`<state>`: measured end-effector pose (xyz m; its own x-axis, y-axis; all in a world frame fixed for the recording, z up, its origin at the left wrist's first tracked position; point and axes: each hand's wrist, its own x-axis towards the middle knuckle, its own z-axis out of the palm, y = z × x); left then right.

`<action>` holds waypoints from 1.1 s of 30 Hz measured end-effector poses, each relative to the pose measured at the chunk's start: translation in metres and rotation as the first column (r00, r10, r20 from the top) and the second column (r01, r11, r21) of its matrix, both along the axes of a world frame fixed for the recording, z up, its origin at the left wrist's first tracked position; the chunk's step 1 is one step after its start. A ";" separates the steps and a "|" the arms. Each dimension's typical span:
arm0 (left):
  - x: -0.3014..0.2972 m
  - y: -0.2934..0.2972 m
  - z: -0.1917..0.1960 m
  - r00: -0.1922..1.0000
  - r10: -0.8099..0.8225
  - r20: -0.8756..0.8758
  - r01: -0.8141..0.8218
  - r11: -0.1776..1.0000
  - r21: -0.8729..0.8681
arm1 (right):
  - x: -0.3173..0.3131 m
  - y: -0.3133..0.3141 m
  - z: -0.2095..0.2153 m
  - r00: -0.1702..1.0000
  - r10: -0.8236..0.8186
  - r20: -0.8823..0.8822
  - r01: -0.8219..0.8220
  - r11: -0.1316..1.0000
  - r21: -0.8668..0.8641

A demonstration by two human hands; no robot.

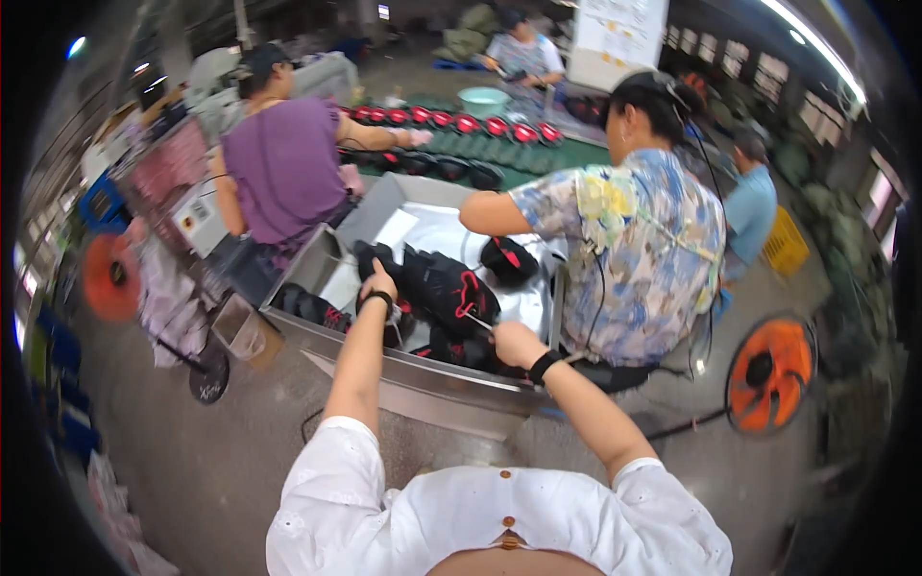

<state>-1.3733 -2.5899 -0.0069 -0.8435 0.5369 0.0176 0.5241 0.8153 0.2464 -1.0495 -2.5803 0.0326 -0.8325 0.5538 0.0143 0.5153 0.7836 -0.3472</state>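
Observation:
A large black piece with a red outline (449, 286), perhaps a shoe upper, lies over the metal tray (437, 370) in front of me. My left hand (380, 281) grips black material at its left end, fingers partly hidden. My right hand (517, 345) is closed around a thin pale metal tool (477, 321), whose tip points at the red outline. Its exact kind is too small to tell. Another black-and-red piece (509, 262) sits behind, to the right. More dark pieces (312, 309) lie along the tray's left side and under the large one.
A co-worker in purple (288, 168) sits at far left, another in a patterned shirt (639, 250) close at right. Rows of red-and-black items (466, 125) line a green conveyor (586, 154) beyond. Orange fans (771, 374) stand on both sides; a bin (247, 331) is left of the tray.

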 end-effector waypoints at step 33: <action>0.855 -0.261 0.068 -0.953 -0.208 0.220 0.255 -0.165 0.953 | 0.629 -0.505 -0.067 -0.584 -0.710 -0.394 0.796 -0.404 -0.451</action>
